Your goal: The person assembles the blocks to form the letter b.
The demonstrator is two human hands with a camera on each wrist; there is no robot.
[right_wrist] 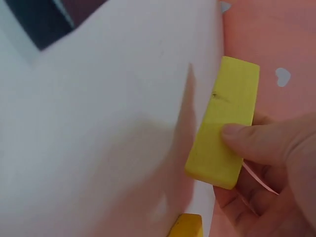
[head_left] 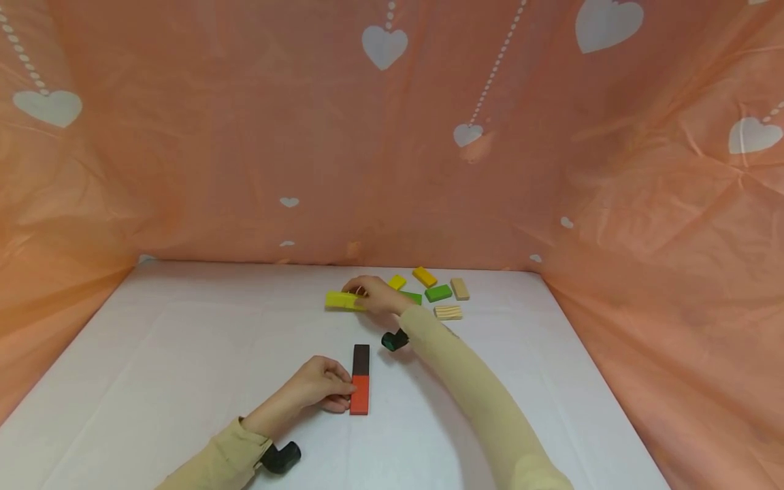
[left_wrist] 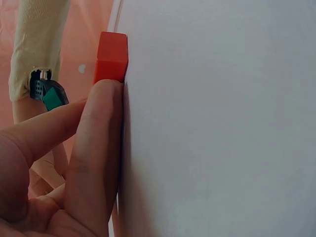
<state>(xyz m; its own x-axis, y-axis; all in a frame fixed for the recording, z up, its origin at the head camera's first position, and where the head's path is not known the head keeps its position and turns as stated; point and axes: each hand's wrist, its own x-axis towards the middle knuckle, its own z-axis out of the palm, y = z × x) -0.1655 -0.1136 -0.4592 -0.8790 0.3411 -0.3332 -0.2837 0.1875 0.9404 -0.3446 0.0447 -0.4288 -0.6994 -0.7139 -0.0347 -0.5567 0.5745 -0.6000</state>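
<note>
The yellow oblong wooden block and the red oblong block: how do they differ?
The yellow oblong wooden block is held by the right hand, apparently lifted; the red oblong block rests on the white table, touched by the left hand. In the head view, the yellow one runs crosswise, the red one front to back. Both are oblong and single-coloured.

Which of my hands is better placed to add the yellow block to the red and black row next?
Your right hand, I'd say: it holds the yellow block. Your left hand seems better for steadying: it touches the red block, which lies end to end with the black block.
</note>
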